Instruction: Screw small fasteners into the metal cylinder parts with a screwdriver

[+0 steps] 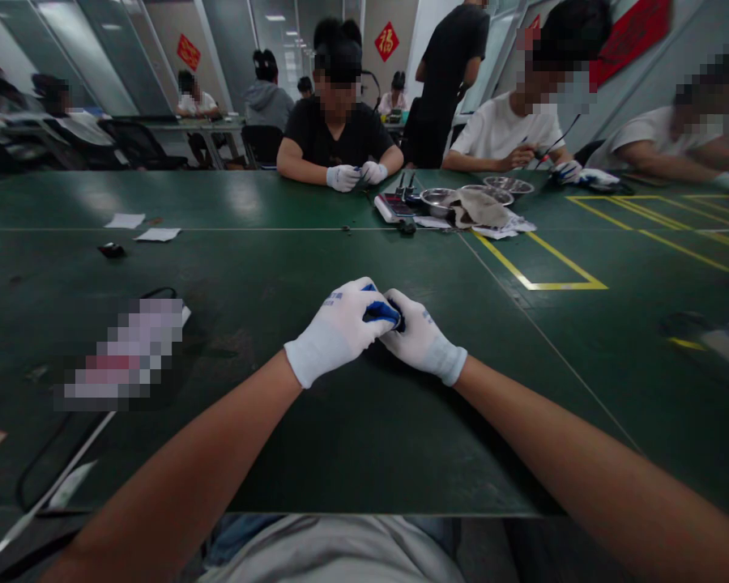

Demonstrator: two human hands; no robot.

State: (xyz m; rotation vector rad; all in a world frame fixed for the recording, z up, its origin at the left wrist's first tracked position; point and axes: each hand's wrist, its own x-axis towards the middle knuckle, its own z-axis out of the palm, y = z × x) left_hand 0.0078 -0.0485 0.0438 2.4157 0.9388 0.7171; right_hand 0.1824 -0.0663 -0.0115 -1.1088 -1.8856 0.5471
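Observation:
My left hand [346, 324], in a white glove with blue-coated fingers, is closed in front of me above the green table. My right hand [416, 332] wears a matching glove and meets it, fingertips against fingertips. A small dark thing [400, 317] shows partly between the fingers of both hands. The gloves hide most of it, so its kind cannot be made out.
Across the green table [267, 267], gloved co-workers sit at work. Metal bowls [437, 201] and a grey cloth [477, 209] lie at the far side. A blurred-out pale object [125, 356] with a dark cord is at left, near paper scraps [158, 234]. Yellow tape marks the right.

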